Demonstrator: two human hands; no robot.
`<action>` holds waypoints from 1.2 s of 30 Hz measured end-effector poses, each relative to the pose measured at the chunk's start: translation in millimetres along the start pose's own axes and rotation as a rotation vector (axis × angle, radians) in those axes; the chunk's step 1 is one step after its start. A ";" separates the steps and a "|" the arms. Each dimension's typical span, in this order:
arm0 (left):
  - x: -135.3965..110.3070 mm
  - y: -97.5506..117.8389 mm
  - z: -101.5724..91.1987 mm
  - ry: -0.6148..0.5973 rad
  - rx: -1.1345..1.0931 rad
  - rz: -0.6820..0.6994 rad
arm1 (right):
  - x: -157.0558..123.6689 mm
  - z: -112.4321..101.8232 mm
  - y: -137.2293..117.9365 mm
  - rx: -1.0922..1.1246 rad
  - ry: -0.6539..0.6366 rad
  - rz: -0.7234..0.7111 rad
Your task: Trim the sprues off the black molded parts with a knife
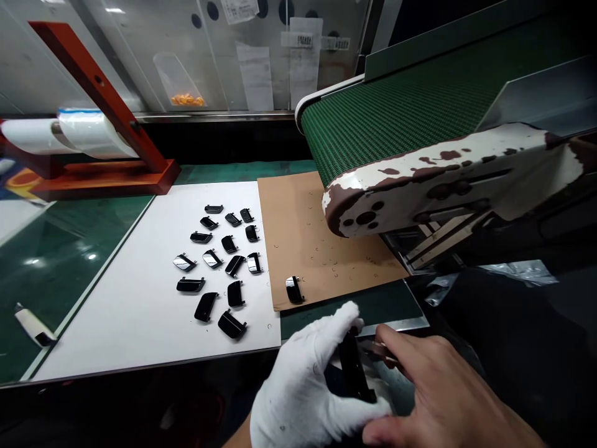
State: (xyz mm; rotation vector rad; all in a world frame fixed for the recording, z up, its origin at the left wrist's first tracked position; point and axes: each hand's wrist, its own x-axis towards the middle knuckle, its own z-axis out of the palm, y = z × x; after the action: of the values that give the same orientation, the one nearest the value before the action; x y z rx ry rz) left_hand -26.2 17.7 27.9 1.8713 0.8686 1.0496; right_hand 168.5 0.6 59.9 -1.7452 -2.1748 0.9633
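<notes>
My left hand, in a white glove, is closed around a glossy black plastic part held upright near the table's front edge. My bare right hand is pinched beside it, holding a thin tool whose tip touches the part. Several more black parts lie spread on a white board. One lone black part rests on a brown cardboard sheet.
A green conveyor belt on a worn white frame juts over the cardboard from the right. An orange stand with a film roll sits at the back left. A small white tool lies on the green mat at the left.
</notes>
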 end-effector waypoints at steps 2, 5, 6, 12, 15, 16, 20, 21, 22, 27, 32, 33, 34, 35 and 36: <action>-0.4 -0.6 -0.8 -0.013 -0.014 -0.017 | 0.8 -0.8 -1.1 0.018 0.009 0.011; 0.1 -1.6 -1.8 -0.054 -0.048 -0.037 | 0.7 -1.0 -2.3 0.045 0.026 0.017; 0.4 -1.7 -2.0 -0.065 -0.061 -0.044 | 0.6 -0.8 -2.6 0.049 0.027 0.018; 1.1 0.4 -1.6 -0.078 -0.112 -0.060 | 1.6 0.9 -3.1 0.058 0.016 0.008; 1.1 0.4 -1.0 -0.064 -0.104 -0.052 | 1.6 2.5 -1.7 0.032 0.002 -0.002; 0.9 0.0 -0.9 -0.062 -0.097 -0.051 | 1.5 3.2 -1.0 0.015 -0.002 -0.008; -0.5 -2.4 -1.3 -0.049 -0.047 -0.041 | 1.9 8.0 2.3 -0.082 0.010 -0.039; -0.9 -3.0 -1.4 -0.043 -0.033 -0.034 | 2.3 9.4 3.1 -0.115 0.017 -0.055; -1.2 -3.4 -1.4 -0.037 -0.020 -0.026 | 2.9 10.9 3.8 -0.148 0.027 -0.077; -1.7 -4.7 0.7 -0.022 0.015 -0.071 | 6.1 19.0 4.9 -0.179 0.173 -0.198; -4.7 -6.9 1.2 -0.020 0.036 -0.099 | 6.7 24.2 4.2 -0.248 0.315 -0.268; -5.2 -6.9 0.9 -0.019 0.040 -0.103 | 6.6 24.6 4.1 -0.257 0.331 -0.275; -5.4 -6.6 0.5 -0.015 0.043 -0.106 | 6.6 24.8 4.2 -0.262 0.341 -0.282; -5.4 -6.2 0.2 -0.011 0.044 -0.109 | 6.6 24.9 4.3 -0.267 0.350 -0.289; -5.3 -5.6 0.0 -0.008 0.044 -0.109 | 6.8 24.9 4.4 -0.272 0.358 -0.296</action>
State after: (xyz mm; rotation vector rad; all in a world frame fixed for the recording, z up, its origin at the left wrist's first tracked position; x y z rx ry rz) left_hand -29.4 15.7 21.2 1.8412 0.9847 0.9621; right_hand 157.1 -1.7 36.5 -1.4913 -2.3044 0.2714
